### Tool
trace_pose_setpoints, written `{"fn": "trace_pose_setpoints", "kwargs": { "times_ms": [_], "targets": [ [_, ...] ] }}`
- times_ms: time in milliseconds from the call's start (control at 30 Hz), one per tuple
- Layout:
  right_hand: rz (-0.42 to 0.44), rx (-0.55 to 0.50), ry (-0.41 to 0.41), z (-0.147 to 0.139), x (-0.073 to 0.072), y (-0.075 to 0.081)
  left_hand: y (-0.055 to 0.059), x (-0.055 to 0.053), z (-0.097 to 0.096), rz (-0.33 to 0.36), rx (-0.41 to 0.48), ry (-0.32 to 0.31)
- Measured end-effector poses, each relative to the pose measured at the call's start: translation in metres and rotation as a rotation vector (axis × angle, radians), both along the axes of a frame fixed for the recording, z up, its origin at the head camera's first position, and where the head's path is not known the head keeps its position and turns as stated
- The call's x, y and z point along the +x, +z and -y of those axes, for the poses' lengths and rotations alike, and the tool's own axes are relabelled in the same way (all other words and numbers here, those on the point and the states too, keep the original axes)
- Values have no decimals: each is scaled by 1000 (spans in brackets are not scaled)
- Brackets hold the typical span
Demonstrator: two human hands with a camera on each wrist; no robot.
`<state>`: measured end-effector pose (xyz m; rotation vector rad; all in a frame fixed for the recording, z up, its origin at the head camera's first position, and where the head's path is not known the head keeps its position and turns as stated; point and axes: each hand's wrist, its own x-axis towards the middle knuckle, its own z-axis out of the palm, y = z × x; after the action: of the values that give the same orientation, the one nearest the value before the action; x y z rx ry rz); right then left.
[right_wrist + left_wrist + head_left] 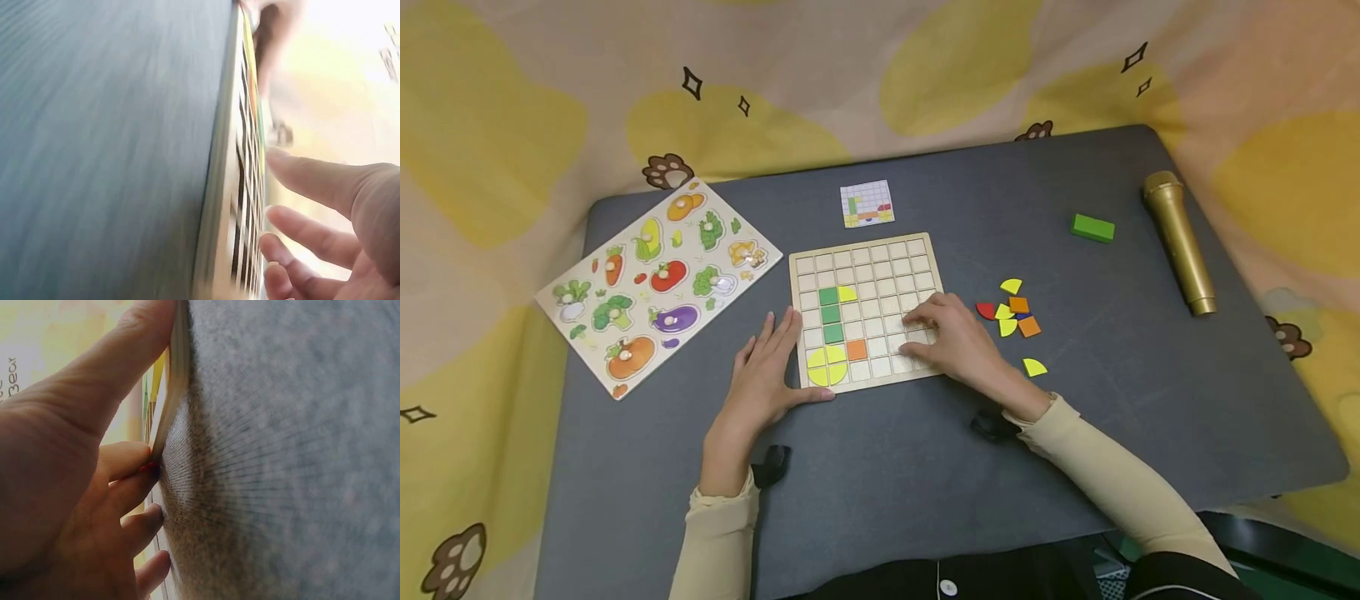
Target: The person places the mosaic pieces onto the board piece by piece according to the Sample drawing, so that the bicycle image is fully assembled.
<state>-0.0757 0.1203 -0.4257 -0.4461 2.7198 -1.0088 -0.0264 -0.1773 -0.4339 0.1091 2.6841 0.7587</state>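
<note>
A wooden grid board [874, 293] lies on the grey table. Near its left side it bears green squares [830, 314], an orange square [857, 350], a yellow quarter-round piece [847, 293], and a yellow disc of quarter pieces [827, 366] in the lower-left corner. My left hand [758, 385] rests at that corner, fingers extended along the left edge and thumb on the near edge. Over the board's right part is my right hand [961, 340]. Its thumb [312, 181] and fingers are bent and apart, with nothing seen between them in the right wrist view.
Loose red, yellow, orange and blue pieces [1018, 305] lie right of the board. Behind it is a small pattern card [867, 204]. A vegetable puzzle board [658, 287] sits at left; a green block [1093, 228] and gold microphone [1180, 246] are at right.
</note>
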Motion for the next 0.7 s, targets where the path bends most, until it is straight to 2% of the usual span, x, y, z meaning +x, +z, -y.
{"fn": "trace_pose_setpoints", "kwargs": {
  "times_ms": [200,400,567,700],
  "targets": [
    [-31,-49,-133,-55,-2,-6,1,0,-1,-1,-6,0],
    [-40,-32,-270,-96,0,-5,1,1,-1,6,-7,7],
    [-9,-39,-265,-116,0,-1,0,1,0,5,-6,7],
    [1,-26,-264,-122,-4,-3,0,2,0,2,-3,5]
  ]
}}
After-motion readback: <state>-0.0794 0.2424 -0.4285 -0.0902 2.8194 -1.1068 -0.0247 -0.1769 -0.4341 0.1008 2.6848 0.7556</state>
